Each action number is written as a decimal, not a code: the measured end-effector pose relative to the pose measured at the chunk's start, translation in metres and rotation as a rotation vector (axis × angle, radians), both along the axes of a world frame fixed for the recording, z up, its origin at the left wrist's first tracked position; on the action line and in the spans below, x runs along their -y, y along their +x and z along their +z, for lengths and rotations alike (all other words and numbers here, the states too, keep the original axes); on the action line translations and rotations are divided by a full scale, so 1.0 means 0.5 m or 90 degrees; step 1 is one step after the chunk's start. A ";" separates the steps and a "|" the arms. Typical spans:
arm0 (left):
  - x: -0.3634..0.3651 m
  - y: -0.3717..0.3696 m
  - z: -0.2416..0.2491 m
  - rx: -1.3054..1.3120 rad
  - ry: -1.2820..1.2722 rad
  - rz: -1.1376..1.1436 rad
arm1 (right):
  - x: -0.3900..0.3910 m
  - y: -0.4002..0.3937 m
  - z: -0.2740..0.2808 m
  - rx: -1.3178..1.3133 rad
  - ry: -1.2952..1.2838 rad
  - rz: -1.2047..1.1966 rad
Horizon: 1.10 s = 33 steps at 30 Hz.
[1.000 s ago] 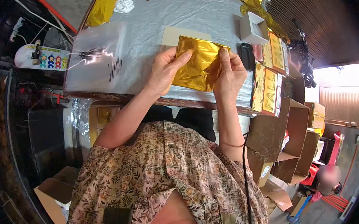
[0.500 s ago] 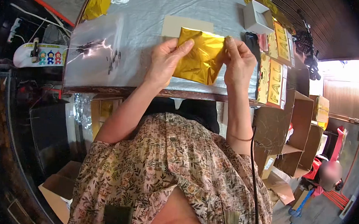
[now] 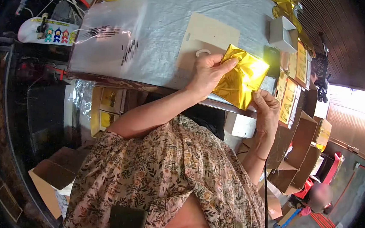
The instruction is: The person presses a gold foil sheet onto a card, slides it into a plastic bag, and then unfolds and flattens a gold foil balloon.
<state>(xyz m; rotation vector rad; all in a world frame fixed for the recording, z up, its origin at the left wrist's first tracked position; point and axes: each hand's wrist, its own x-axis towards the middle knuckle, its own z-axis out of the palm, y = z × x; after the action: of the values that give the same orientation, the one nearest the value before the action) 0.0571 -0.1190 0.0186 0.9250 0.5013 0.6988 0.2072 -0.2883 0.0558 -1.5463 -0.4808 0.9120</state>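
- Since half a second ago, the gold foil square [image 3: 242, 78] sits farther right relative to the cardboard sheet [image 3: 210, 34], its right side tipped lower, and my right grip [image 3: 266, 110] is down from its upper right corner to the lower right edge.
- I hold the foil up over the tabletop [image 3: 157, 47], by its near edge, just beside the cardboard.
- My left grip [image 3: 207, 77] pinches the foil's upper left side. My right fingertips meet at its edge, but I cannot tell whether they are clamped on it.
- I judge the foil very light, limp and slick, easily creased and perhaps easily torn.
- Opposite edges or corners look best to hold: a light pinch at each, without pulling hard.
- Counted: one foil square between my hands, one cardboard sheet, one white ring [image 3: 202, 51] lying on it, one open white box [image 3: 278, 36].
- Two printed packages [image 3: 287, 101] show at the tabletop's right edge.
- At left lies clear plastic [image 3: 96, 60] with dark marks; I cannot count its layers.
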 end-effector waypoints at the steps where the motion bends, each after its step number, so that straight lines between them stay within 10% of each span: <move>1: 0.000 0.007 -0.007 0.017 -0.034 0.009 | -0.001 -0.004 0.001 -0.001 -0.004 -0.001; 12: -0.122 -0.061 0.022 -0.144 -0.144 -0.042 | -0.018 0.041 -0.027 -0.054 0.034 -0.045; 17: -0.221 -0.123 -0.002 -0.387 0.765 -0.065 | -0.015 0.080 -0.015 -0.105 0.086 -0.059; 22: -0.213 -0.101 -0.036 -0.404 0.911 -0.030 | -0.030 0.078 -0.012 -0.094 0.070 -0.129; 31: -0.263 -0.074 -0.036 -0.363 0.676 -0.084 | -0.097 0.056 -0.036 -0.077 0.009 -0.015; 33: -0.271 -0.108 -0.042 -0.476 0.957 -0.009 | -0.121 0.061 -0.034 -0.084 0.009 0.013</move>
<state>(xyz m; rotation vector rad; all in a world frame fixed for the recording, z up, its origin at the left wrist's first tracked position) 0.0029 0.0167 -0.0024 2.6531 0.5764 0.6393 0.2376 -0.2277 0.0391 -1.4602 -0.4075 1.0171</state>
